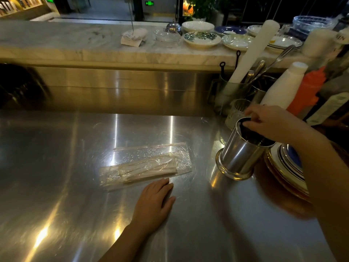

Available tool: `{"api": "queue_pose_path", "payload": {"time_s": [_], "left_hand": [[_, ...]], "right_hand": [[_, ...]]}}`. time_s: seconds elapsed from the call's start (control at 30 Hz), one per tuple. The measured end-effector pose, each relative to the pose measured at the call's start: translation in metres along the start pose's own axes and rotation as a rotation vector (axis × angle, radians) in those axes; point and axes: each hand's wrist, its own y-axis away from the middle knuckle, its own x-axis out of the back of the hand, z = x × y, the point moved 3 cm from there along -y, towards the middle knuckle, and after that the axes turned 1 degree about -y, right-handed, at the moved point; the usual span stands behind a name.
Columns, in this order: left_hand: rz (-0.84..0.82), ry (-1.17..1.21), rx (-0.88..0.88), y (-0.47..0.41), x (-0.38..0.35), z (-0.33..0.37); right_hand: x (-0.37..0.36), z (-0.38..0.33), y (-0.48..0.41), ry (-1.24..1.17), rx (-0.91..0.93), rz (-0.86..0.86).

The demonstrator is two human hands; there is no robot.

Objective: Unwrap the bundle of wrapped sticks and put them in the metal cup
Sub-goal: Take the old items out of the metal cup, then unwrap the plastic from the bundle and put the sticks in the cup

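I saw the bundle lying mid-surface, its clear film loosened and spread flat, though most sticks lay inside it. One thin stick lay loose at the far edge. My left hand rested flat and empty just beside the wrap. My right hand pinched the rim of the tilted cup, well right of the bundle. The cup looked dark inside, perhaps empty. Judging so, unwrapping was half done and loading hadn't begun.

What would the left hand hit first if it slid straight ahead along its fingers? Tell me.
Probably the wrapped bundle of sticks: the left hand lies flat on the steel counter, fingertips just short of its plastic edge.
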Motion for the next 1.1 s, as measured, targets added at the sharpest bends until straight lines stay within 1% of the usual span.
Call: {"api": "queue_pose_path", "payload": {"time_s": [0.1, 0.17, 0.2, 0.33, 0.43, 0.53, 0.67, 0.73, 0.8, 0.87, 0.9, 0.97, 1.03, 1.07, 1.1], "left_hand": [[-0.018, 0.076, 0.004, -0.004, 0.004, -0.001], [0.012, 0.147, 0.025, -0.007, 0.014, 0.001], [0.046, 0.174, 0.042, -0.01, 0.021, 0.002], [0.209, 0.191, 0.064, -0.025, 0.048, -0.002], [0.227, 0.063, 0.104, -0.041, 0.055, -0.017], [0.14, -0.089, 0.199, -0.053, 0.05, -0.036], [-0.122, -0.231, 0.327, -0.055, 0.037, -0.058], [-0.189, -0.26, 0.317, -0.055, 0.036, -0.062], [-0.203, -0.263, 0.285, -0.055, 0.037, -0.06], [-0.171, -0.299, 0.254, -0.056, 0.041, -0.055], [-0.125, -0.335, 0.229, -0.057, 0.044, -0.051], [0.023, -0.455, 0.166, -0.056, 0.054, -0.041], [0.176, -0.485, 0.137, -0.054, 0.058, -0.034], [0.216, -0.463, 0.125, -0.051, 0.059, -0.031], [0.223, -0.437, 0.116, -0.048, 0.056, -0.029]], "right_hand": [[0.006, -0.031, 0.002, -0.07, 0.179, 0.219], [-0.002, -0.052, 0.0, -0.092, 0.275, 0.282], [-0.01, -0.061, -0.002, -0.102, 0.311, 0.281], [-0.064, -0.091, -0.019, -0.177, 0.393, 0.132], [-0.114, -0.106, -0.034, -0.176, 0.436, -0.011], [-0.159, -0.115, -0.047, -0.09, 0.46, -0.161], [-0.199, -0.116, -0.063, 0.148, 0.482, -0.273], [-0.208, -0.113, -0.068, 0.194, 0.473, -0.307], [-0.21, -0.109, -0.068, 0.223, 0.469, -0.311], [-0.206, -0.112, -0.066, 0.257, 0.512, -0.279], [-0.203, -0.116, -0.063, 0.286, 0.56, -0.22], [-0.193, -0.125, -0.054, 0.377, 0.668, 0.015], [-0.186, -0.13, -0.041, 0.354, 0.727, 0.211], [-0.186, -0.131, -0.035, 0.322, 0.755, 0.257], [-0.188, -0.129, -0.03, 0.302, 0.773, 0.257]]}}
